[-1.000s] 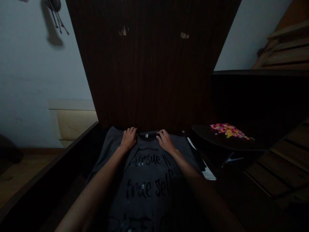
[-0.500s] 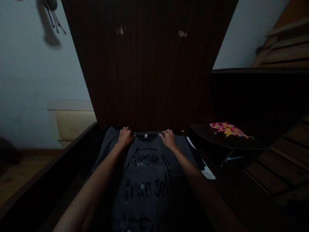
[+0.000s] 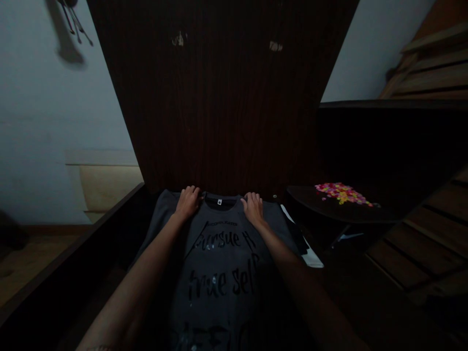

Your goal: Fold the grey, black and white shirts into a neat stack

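A dark grey T-shirt [image 3: 219, 265] with black lettering lies spread front side up, its neckline with a small white label at the far end. My left hand [image 3: 188, 201] is at the shoulder left of the neckline, fingers bent over the far edge and closed on the cloth. At the opposite shoulder, my right hand [image 3: 253, 206] grips the fabric likewise, its thumb toward the collar. Both forearms lie over the shirt's sides. White and black cloth [image 3: 310, 256] shows from under the shirt on the right. The lower part of the shirt fades into shadow.
A tall dark wooden panel [image 3: 226, 107] rises just beyond the neckline. A dark side board [image 3: 73, 243] runs along the left. Right of the shirt, a small dark shelf [image 3: 303, 199] bears a heap of colourful small pieces [image 3: 341, 193]. Wooden slats [image 3: 435, 73] stand farther right.
The view has shifted slightly, so everything sits a little higher and farther left. Both hands stay at the shirt's shoulders; the right hand's fingers look slightly straighter.
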